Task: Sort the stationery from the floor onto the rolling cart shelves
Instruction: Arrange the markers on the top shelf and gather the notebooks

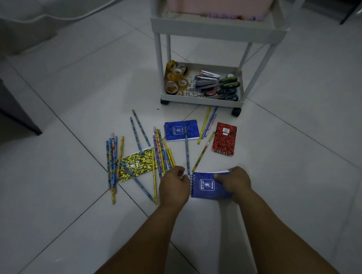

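A blue spiral notebook (206, 186) lies on the floor right in front of me. My right hand (235, 181) grips its right edge, thumb on the cover. My left hand (173, 186) is curled at its spiral edge, touching it. Farther out lie a second blue notebook (181, 130), a red notebook (224, 138) and a yellow notebook (138, 164). Several patterned pencils (163, 154) are scattered among them. The white rolling cart (215, 25) stands beyond; its bottom shelf (201, 98) holds tape rolls (175, 79), staplers (206, 77) and scissors (225, 88).
A pink bin (218, 2) sits on the cart's upper shelf. Dark furniture (8, 106) stands at the left edge, and pale fabric (28, 17) hangs at the top left. The floor is white tile.
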Tool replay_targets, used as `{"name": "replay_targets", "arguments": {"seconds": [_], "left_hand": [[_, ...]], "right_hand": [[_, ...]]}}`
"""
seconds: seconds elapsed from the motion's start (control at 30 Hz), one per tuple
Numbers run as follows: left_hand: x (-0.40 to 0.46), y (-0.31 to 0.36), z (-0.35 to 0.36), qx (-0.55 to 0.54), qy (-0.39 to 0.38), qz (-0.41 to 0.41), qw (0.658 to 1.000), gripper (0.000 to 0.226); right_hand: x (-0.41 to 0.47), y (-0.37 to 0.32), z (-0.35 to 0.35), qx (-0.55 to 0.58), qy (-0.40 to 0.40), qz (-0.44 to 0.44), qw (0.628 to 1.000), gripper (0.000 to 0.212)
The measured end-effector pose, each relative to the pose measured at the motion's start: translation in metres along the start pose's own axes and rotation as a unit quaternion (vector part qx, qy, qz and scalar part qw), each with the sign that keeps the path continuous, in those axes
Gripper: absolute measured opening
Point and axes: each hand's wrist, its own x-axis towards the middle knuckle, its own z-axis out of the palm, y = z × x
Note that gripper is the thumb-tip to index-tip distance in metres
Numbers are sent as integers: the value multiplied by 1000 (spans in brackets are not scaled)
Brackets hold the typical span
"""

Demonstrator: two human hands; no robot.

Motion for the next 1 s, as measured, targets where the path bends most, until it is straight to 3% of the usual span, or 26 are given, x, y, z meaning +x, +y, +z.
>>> {"name": "replay_targets", "arguments": {"seconds": [0.13,0.37,0.5,0.6,0.67,0.73,0.83,0.93,1.0], "left_hand": [[1,1,-7,-11,20,-31,999,21],[5,-2,-16,-128,75,-119,982,26],[8,-3,-24,-327,51,-184,925,49],[14,-1,-33,-470,2,-208,858,48],[17,-3,-41,-501,18,-210,840,36],[19,-10,-51,-496,66,-227,835,24],[21,-25,-64,-542,117,-245,795,31],[25,-42,-81,-568,201,-268,752,29],[25,-53,-95,-570,229,-275,740,26]], "right_hand": [[2,-2,-9,127,-80,29,988,24],[-13,-33,-20,326,-224,52,917,18],[-24,-51,-3,386,-259,71,883,31],[-39,-62,25,414,-282,90,861,29],[-48,-71,42,413,-294,89,858,29],[-55,-81,58,397,-293,75,867,23],[-65,-98,78,345,-273,39,897,20],[-69,-114,97,234,-207,-37,949,39],[-71,-127,108,180,-144,-94,968,47]]}}
